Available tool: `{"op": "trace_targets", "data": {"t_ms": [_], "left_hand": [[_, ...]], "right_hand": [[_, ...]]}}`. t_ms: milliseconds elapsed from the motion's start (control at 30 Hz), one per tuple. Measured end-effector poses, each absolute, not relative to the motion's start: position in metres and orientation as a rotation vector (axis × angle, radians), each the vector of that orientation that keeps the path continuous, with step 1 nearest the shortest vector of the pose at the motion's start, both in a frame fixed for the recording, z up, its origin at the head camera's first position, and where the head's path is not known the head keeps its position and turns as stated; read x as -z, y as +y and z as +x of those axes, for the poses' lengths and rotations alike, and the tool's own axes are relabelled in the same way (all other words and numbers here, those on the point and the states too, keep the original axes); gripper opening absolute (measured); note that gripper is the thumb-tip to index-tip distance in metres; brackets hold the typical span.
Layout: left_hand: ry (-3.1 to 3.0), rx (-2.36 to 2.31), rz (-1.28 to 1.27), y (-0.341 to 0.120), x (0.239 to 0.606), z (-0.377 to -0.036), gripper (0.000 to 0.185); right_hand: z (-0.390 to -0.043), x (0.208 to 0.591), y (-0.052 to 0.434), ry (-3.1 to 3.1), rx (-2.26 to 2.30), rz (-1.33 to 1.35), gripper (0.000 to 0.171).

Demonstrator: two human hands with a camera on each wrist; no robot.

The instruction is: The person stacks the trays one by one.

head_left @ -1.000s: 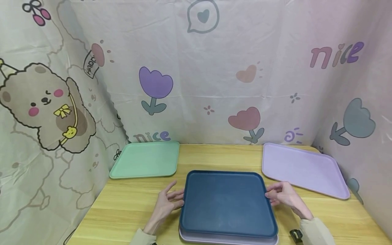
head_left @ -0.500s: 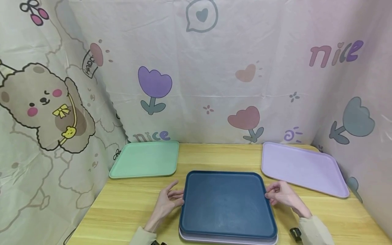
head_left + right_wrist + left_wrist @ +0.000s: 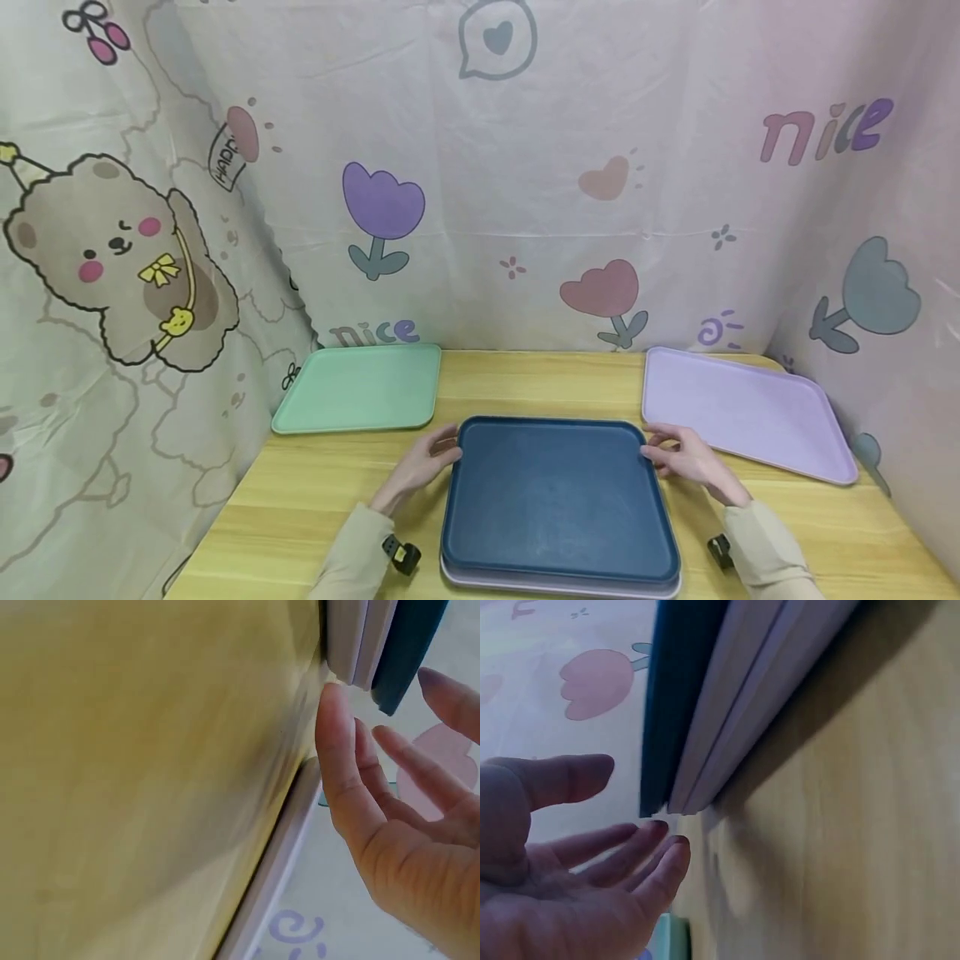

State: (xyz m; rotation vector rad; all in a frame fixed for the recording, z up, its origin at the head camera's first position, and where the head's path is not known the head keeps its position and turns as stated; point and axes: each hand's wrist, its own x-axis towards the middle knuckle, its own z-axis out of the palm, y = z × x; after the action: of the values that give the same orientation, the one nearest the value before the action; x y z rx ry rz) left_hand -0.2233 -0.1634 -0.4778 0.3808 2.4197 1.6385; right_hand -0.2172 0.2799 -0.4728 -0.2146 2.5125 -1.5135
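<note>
The matte dark blue tray [image 3: 555, 496] (stacked on pale lilac ones) is lying flat; left hand [image 3: 429, 460] and right hand [image 3: 686, 457] are flanking its far corners, fingers relaxed, grasping nothing.

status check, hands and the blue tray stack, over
Left hand and right hand open, fingers at far corners of blue tray. Tray sits atop pale trays on table. Green tray, lilac tray lie apart.
</note>
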Motion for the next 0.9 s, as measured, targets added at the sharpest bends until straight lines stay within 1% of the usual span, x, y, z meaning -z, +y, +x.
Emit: {"op": "trace_targets", "data": {"t_ms": [233,433,633,767,900], "left_hand": [[2.358,-1.646,0.408,-0.158,0.489,-0.240,0.052],[2.325,-1.685,0.392,-0.160,0.493,-0.243,0.048],[2.342,-1.669,0.399,-0.161,0.492,-0.243,0.046],[2.366,-1.650,0.438,-0.161,0.491,-0.244,0.048],[2.393,-1.634,0.503,-0.161,0.491,-0.246,0.048]], "right_hand": [[-0.224,0.480,0.283,2.406,1.511,-0.291,0.063],[-0.226,0.483,0.287,2.357,1.530,-0.323,0.066],[-0.227,0.483,0.288,2.336,1.550,-0.309,0.065],[-0.227,0.483,0.286,2.357,1.539,-0.271,0.067],[-0.227,0.482,0.286,2.365,1.527,-0.290,0.069]]}}
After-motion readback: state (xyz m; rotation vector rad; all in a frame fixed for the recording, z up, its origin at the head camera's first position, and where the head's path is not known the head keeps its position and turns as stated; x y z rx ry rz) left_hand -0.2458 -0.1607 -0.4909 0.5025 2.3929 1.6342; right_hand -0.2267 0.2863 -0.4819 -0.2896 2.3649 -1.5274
